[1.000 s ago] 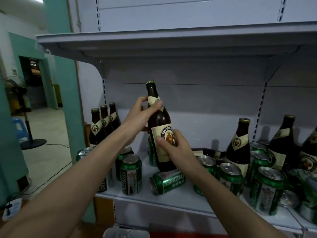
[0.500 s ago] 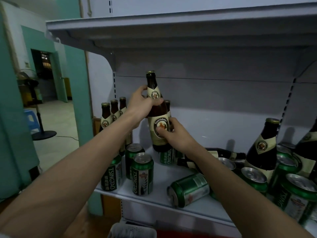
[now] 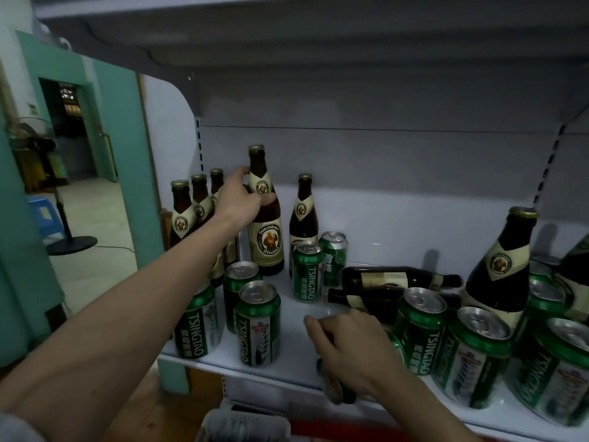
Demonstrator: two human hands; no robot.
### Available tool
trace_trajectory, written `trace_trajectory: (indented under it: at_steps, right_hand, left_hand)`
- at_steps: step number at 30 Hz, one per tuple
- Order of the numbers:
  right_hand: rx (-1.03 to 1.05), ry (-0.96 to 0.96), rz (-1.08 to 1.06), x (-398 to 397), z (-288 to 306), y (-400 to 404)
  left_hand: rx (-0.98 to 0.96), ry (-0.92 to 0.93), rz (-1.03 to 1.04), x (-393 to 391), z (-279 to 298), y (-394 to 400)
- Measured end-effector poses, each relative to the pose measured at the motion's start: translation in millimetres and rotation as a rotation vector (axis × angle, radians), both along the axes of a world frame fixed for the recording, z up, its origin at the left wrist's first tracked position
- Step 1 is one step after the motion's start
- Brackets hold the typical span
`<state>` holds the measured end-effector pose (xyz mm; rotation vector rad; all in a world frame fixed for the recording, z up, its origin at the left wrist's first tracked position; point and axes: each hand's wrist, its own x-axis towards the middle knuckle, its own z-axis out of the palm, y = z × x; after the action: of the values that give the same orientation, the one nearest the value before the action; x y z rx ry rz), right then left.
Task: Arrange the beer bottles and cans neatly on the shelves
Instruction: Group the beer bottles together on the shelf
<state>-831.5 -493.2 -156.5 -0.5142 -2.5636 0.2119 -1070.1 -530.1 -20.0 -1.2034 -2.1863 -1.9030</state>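
The left hand (image 3: 241, 199) grips the neck of an upright beer bottle (image 3: 265, 218) toward the shelf's (image 3: 296, 346) back left corner; the right hand (image 3: 347, 349) curls over a toppled green can (image 3: 341, 386) at the front edge.

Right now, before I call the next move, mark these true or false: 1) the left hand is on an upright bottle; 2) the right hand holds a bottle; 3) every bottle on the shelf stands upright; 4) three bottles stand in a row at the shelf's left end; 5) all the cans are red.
1) True: the left hand grips the neck of the upright bottle.
2) False: the right hand is on a tipped green can at the shelf's front edge.
3) False: two lying bottles rest on their sides behind the cans.
4) True: the three bottles stand there.
5) False: the cans are green.
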Motion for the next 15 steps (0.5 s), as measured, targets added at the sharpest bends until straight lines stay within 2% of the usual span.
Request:
trace_trajectory:
  at_steps: [7, 15]
  right_hand:
    - [0.003, 0.103, -0.136, -46, -3, 21]
    - [0.007, 0.093, -0.21, -70, -3, 26]
  left_hand:
    - [-0.132, 0.04, 0.086, -19, -15, 10]
    - [-0.306, 0.094, 0.182, -38, -31, 30]
